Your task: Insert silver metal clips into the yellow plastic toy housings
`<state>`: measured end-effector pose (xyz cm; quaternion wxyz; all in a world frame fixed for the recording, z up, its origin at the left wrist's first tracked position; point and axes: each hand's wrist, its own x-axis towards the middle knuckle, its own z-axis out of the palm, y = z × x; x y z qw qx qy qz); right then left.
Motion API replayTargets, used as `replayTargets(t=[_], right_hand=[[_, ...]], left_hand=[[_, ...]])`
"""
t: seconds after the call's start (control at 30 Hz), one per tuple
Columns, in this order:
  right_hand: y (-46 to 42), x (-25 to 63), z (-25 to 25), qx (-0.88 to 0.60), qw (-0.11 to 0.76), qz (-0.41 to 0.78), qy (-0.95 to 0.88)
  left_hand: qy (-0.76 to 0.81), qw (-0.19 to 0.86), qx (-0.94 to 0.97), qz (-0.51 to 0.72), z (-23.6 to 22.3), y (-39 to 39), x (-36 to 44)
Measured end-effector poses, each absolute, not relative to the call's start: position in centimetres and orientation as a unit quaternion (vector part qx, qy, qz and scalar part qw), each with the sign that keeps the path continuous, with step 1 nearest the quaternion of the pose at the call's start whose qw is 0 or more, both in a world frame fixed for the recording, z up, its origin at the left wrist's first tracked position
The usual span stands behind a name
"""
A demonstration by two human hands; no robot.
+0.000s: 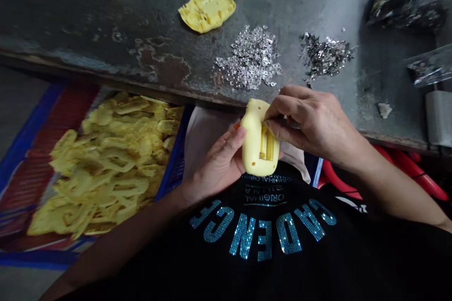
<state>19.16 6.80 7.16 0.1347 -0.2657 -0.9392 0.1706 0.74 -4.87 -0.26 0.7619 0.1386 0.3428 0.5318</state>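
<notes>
My left hand point(226, 157) is wrapped round the side of a yellow plastic shell point(251, 148), holding it up in front of my chest. The shell's open battery slot faces me, and a small metal contact shows at the slot's lower end. With thumb and forefinger pinched, my right hand point(307, 115) works at the slot's upper end; whatever it grips there is hidden by the fingers. On the bench just beyond lie a pile of shiny flat metal contacts point(252, 59) and a darker pile of small metal pieces point(326, 54).
Several yellow shells point(208, 11) lie towards the back of the grey bench point(106, 23). A blue-rimmed crate point(173, 160) full of yellow plastic parts point(116, 160) stands below at the left. Clear plastic bags of metal pieces point(409, 4) and a white block point(439, 117) sit at the right.
</notes>
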Motion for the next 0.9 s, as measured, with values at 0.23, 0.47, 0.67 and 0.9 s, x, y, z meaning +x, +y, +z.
replayTargets(t=[0.23,0.47,0.67,0.9], right_hand=[[6.0,19.8,6.2,-0.280,0.232,0.183,-0.913],[6.8,20.3,5.0,-0.261,0.279,0.290,-0.877],[7.1,19.7,3.6,-0.257,0.235,0.353,-0.868],[5.5,19.8,1.2,-0.302,0.324,0.322,-0.836]], left_hand=[[0.351,0.757,0.107,0.541,-1.0,-4.9,0.9],[0.373,0.735,0.129,0.552,-0.2,-4.9,0.9],[0.426,0.682,0.235,0.546,-1.1,-5.8,0.2],[0.470,0.659,0.293,0.509,-0.9,-6.0,-0.7]])
